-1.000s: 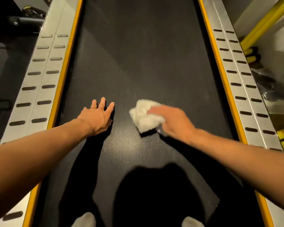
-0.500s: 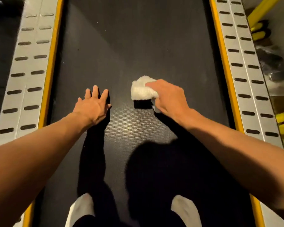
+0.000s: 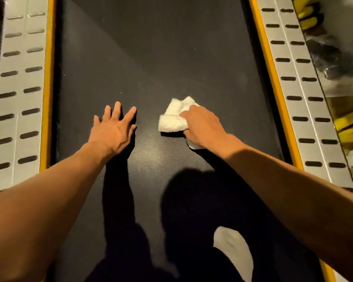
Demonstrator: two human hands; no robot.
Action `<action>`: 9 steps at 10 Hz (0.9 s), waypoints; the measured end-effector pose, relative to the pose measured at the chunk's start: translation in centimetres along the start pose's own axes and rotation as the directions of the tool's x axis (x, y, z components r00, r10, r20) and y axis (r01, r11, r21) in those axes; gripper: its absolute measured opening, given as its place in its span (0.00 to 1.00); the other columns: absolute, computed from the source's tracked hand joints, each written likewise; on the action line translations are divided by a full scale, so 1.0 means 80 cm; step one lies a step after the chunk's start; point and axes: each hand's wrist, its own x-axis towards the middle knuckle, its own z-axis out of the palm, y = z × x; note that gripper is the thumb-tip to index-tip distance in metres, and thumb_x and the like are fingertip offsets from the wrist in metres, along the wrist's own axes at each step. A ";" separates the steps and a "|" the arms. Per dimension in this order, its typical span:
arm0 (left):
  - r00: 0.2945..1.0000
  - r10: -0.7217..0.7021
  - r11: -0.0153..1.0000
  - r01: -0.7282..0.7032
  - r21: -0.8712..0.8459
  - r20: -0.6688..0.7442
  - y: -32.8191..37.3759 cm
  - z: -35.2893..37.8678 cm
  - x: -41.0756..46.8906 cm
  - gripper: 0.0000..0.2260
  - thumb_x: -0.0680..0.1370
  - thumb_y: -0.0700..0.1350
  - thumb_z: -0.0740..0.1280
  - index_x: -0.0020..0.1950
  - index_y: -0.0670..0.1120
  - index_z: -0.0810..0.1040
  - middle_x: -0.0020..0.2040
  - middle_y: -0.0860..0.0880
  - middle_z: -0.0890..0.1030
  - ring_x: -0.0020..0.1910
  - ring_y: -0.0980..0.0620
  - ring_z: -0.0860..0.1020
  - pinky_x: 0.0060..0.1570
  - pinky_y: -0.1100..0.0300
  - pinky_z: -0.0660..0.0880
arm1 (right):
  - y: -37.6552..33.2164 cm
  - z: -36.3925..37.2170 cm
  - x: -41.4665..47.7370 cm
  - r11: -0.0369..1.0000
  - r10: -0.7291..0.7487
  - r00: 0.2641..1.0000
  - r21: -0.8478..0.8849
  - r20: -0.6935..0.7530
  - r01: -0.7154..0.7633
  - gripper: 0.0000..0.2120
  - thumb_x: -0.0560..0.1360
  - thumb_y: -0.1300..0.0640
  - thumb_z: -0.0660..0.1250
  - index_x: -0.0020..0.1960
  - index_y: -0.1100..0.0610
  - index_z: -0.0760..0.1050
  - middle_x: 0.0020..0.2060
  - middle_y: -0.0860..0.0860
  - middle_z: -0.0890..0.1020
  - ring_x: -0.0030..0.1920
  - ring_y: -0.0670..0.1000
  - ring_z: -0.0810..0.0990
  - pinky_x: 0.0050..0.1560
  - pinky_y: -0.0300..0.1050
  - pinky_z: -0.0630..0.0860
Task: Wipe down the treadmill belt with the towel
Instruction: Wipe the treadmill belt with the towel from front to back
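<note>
Towel (image 3: pixel 174 117) is lying bunched on the treadmill belt (image 3: pixel 161 58), and my right hand (image 3: pixel 204 127) is gripping it. The fingers are curling over its near right edge, and the white wad is sticking out ahead of the knuckles and to their left. A small grey flap is showing under the heel of that hand; I cannot tell whether it belongs to the towel.

My left hand (image 3: pixel 112 131) is pressing flat on the belt with fingers straight and spread, holding nothing. It is sitting near the towel's left side without touching it. The two hands are resting apart and roughly level, with the towel between them and held by the right alone.

Governing relation: the belt's long axis is running straight away from both hands, and most of its visible length is lying ahead of the fingertips. I am judging that the right hand is the one placed to push the towel forward or sweep it across, while the left is serving as a brace.

Outboard of each hand, a yellow strip (image 3: pixel 48 98) and a slotted grey side rail (image 3: pixel 18 123) are bordering the belt. Behind my wrists, dark trouser legs and a white sock (image 3: pixel 232 251) are occupying the belt.
</note>
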 end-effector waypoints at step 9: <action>0.983 -0.176 0.981 0.171 -0.091 -0.048 0.033 0.012 0.013 0.24 0.84 0.55 0.43 0.79 0.54 0.43 0.78 0.36 0.46 0.75 0.30 0.46 0.68 0.29 0.51 | 0.018 0.027 -0.082 0.945 -0.001 0.997 0.327 -0.073 0.024 0.27 0.72 0.71 0.63 0.69 0.56 0.72 0.69 0.53 0.72 0.70 0.55 0.68 0.70 0.48 0.62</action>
